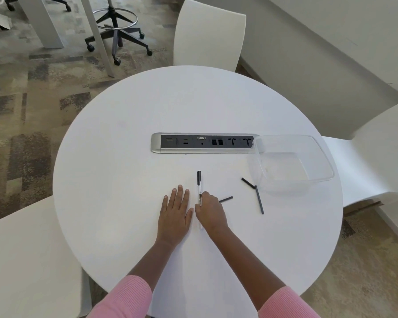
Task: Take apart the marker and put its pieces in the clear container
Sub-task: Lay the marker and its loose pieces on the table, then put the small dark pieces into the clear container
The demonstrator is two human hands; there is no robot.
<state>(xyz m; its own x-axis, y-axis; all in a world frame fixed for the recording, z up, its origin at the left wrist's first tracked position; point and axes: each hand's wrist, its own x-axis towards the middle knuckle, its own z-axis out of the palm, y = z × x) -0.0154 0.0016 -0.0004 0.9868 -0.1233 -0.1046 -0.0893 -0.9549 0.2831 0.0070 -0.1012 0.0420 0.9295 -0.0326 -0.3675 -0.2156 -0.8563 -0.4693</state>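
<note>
Table [124, 157]: clear container [285, 166] at its 3 o'clock edge, looks empty. Your left hand [176, 210] lies flat, fingers straight, holding nothing. Your right hand [210, 211] has fingers curled on the marker [198, 184], mid-table, cap twd 12. Step, imo: picking up. Next: pull cap, bin it w/ the loose black pieces [259, 199] at marker's 3 o'clock.

White marker [198, 185], black cap [198, 175] on, lies flat, cap away; clear container [285, 135] upright, right of it.

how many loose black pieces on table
3: a medium piece beside the right hand, a short piece by the clear container, a long piece beside it; hands may hide more
</note>
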